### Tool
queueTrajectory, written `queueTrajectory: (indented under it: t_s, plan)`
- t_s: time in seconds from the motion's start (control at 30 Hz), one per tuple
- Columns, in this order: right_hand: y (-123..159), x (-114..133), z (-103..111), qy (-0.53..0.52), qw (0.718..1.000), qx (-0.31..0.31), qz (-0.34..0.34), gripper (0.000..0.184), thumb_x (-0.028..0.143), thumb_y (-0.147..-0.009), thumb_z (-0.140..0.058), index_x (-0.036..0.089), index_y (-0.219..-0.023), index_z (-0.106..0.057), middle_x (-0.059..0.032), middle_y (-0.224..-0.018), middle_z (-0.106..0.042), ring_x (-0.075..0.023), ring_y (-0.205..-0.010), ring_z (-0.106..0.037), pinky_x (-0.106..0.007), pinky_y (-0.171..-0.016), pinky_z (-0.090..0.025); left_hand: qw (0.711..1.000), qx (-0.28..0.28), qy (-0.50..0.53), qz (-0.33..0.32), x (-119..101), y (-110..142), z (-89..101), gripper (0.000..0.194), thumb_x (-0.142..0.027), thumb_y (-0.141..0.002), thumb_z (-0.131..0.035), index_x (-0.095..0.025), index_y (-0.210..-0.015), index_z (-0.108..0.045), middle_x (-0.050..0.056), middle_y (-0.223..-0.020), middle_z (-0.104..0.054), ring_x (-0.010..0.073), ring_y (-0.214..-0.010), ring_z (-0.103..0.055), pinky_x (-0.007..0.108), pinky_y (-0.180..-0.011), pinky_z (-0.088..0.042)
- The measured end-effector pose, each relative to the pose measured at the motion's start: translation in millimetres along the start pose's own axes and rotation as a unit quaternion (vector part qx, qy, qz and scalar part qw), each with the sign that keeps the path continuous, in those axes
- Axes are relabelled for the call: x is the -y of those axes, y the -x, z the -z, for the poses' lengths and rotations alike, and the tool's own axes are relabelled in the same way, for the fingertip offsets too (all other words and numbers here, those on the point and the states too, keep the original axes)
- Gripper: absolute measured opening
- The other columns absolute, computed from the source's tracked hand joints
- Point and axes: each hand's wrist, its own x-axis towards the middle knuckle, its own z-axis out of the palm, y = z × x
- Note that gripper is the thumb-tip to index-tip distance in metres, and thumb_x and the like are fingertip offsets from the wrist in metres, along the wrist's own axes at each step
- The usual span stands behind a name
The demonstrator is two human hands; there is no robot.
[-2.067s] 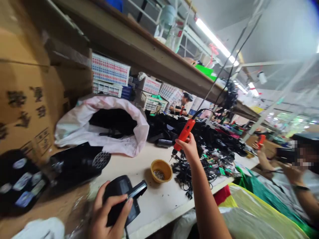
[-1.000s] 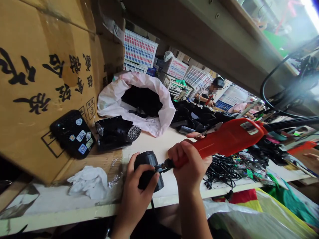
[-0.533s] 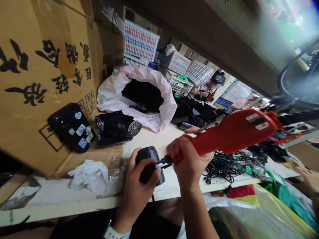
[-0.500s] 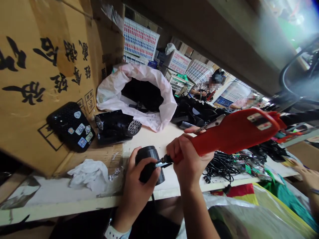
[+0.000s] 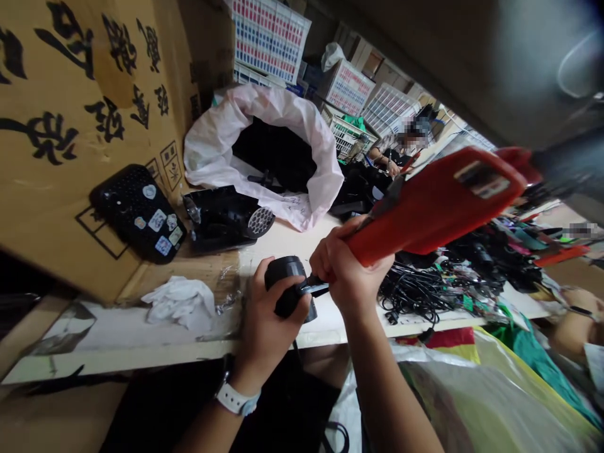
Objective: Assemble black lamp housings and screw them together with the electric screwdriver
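My left hand [image 5: 276, 314] is closed around a rounded black plastic housing [image 5: 284, 272] just above the front of the table. A dark cord hangs below the housing. Wrapped round the lower end of a red electric screwdriver [image 5: 434, 204] is my right hand [image 5: 352, 270]. The screwdriver is tilted, with its tip end at a narrow dark piece that projects from the housing beside my left thumb. My fingers hide part of this contact, and I see no screw there. Behind my hands lies a black part with a honeycomb grille [image 5: 261, 221].
A white sack [image 5: 202, 148] of black parts stands behind. At left are a large carton [image 5: 61, 207], a black case with stickers [image 5: 136, 214] and crumpled white cloth [image 5: 182, 302]. Black cables [image 5: 410, 292] lie right. A shelf overhangs; co-workers sit behind and at right.
The screwdriver, first raised near a yellow bowl of small metal pieces, has come down to the housing and stayed there. The view has tilted downward; the bowl is out of sight.
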Motion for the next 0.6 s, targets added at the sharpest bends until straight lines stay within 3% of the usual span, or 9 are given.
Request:
queueTrajectory:
  t_s: [0.2, 0.37, 0.47, 0.6]
  plan:
    - [-1, -5, 4, 0.054, 0.996, 0.055, -0.035, 0.012, 0.016, -0.065, -0.06, 0.021, -0.068, -0.05, 0.0118, -0.041, -0.043, -0.0056, -0.03, -0.038, -0.019, -0.031, -0.032, 1.0, 0.019, -0.014, 0.0, 5, -2, -1.9, 0.023, -0.026, -0.081, -0.063, -0.021, -0.102, -0.07, 0.015, -0.137, -0.041, 0.034, -0.128, -0.047, 0.053, -0.106, -0.04]
    - [-1, -1, 9, 0.073, 0.997, 0.025, -0.002, 0.018, 0.025, -0.068, -0.062, 0.021, -0.079, -0.049, 0.0139, -0.04, -0.039, -0.0069, -0.029, -0.035, -0.021, -0.032, -0.033, 0.996, 0.086, -0.03, 0.005, -7, -15, 11.5, 0.022, -0.023, -0.075, -0.064, -0.021, -0.096, -0.072, 0.017, -0.132, -0.045, 0.0358, -0.117, -0.056, 0.055, -0.1, -0.045]
    - [-9, 8, 27, 0.098, 0.993, -0.047, 0.053, 0.024, 0.033, -0.077, -0.062, 0.021, -0.091, -0.047, 0.0129, -0.044, -0.043, -0.0086, -0.034, -0.04, -0.022, -0.039, -0.036, 0.991, 0.118, -0.05, 0.037, -21, -20, 18.1, 0.019, -0.019, -0.073, -0.064, -0.022, -0.091, -0.07, 0.02, -0.137, -0.043, 0.043, -0.124, -0.051, 0.059, -0.097, -0.044]
    - [-15, 29, 72, 0.172, 0.977, -0.1, 0.07, 0.036, 0.044, -0.08, -0.065, 0.019, -0.102, -0.051, 0.0034, -0.066, -0.056, -0.0154, -0.058, -0.057, -0.03, -0.058, -0.048, 0.991, 0.1, -0.05, 0.076, -22, -20, 20.2, 0.012, -0.027, -0.074, -0.065, -0.021, -0.082, -0.058, 0.024, -0.133, -0.052, 0.048, -0.135, -0.038, 0.061, -0.095, -0.043]
